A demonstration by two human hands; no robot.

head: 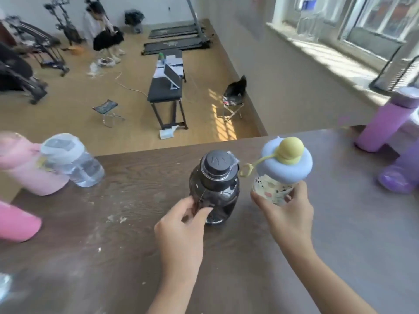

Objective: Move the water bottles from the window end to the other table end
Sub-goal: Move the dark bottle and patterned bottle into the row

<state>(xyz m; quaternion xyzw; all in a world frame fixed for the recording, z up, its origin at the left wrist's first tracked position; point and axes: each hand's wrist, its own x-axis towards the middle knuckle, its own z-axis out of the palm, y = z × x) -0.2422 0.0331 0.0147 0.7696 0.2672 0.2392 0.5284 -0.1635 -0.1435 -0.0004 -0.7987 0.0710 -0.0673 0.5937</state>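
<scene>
My left hand (181, 232) grips a dark smoky bottle (215, 191) with a black cap, over the middle of the brown table (340, 234). My right hand (288, 216) holds a patterned clear bottle (272, 189) with a blue lid and yellow knob, just to its right. At the right, window end stand a tall lilac bottle (383, 123) and a purple bottle (401, 175). At the left end are a clear bottle (74, 162) with a white lid, a pale pink bottle (25, 166) and a deeper pink one (15, 223).
The table's far edge runs across the middle of the view, with wooden floor beyond it. A black bench, folding stools, treadmills and a seated person are on that floor. A sunlit window sill (328, 53) lies at the upper right.
</scene>
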